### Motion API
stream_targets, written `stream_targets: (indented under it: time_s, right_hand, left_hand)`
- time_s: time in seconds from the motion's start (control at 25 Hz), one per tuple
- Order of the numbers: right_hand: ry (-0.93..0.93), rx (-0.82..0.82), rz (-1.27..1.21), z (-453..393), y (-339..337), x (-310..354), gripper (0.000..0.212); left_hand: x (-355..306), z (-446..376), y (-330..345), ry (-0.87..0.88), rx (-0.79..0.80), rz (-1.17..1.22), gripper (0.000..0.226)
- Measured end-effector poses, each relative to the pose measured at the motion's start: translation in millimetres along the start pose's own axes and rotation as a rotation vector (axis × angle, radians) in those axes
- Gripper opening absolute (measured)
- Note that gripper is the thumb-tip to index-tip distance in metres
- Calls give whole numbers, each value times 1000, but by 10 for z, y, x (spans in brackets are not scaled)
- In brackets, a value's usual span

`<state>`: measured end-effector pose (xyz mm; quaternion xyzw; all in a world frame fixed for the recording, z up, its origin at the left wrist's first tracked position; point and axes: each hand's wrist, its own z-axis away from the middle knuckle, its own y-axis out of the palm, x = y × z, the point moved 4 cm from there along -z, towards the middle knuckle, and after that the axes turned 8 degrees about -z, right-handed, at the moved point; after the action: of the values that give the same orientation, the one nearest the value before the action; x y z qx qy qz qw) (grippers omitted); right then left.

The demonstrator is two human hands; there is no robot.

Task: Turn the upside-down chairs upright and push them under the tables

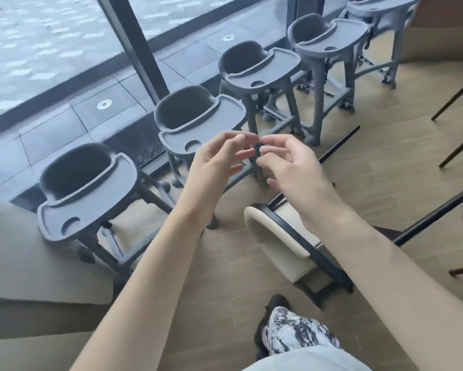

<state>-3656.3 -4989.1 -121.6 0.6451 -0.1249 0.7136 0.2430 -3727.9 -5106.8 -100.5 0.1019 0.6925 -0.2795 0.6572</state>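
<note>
A chair (286, 245) with a cream backrest and black frame lies tipped over on the wood floor (372, 167), just below and between the two forearms, one black leg running up and away toward the high chairs. It is not upright, so by the look of it this one has yet to be righted and pushed in.

Neither hand has a grip on anything. The left hand (214, 162) and right hand (289, 162) hover in front of the chest, fingers loosely curled, fingertips nearly meeting, well above the chair.

Other dark chair legs (455, 103) show at the right edge; whether those chairs are in place I cannot tell. A beige desk (24, 263) edge fills the lower left. Five grey high chairs (91, 188) stand upright along the window.
</note>
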Motion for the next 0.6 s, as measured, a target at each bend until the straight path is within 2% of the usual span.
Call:
stream_targets:
  time_s: [0.16, 0.32, 0.6]
  right_hand:
    - [-52, -44, -82, -473, -18, 139, 27]
    - [-25, -166, -87, -913, -389, 96, 29]
    - [11, -361, -149, -1248, -861, -148, 30]
  left_hand:
    - [-106, -606, 90, 34, 82, 5, 33]
    - [-142, -1232, 381, 34, 228, -57, 30]
    - [-18, -1778, 952, 35, 429, -77, 26]
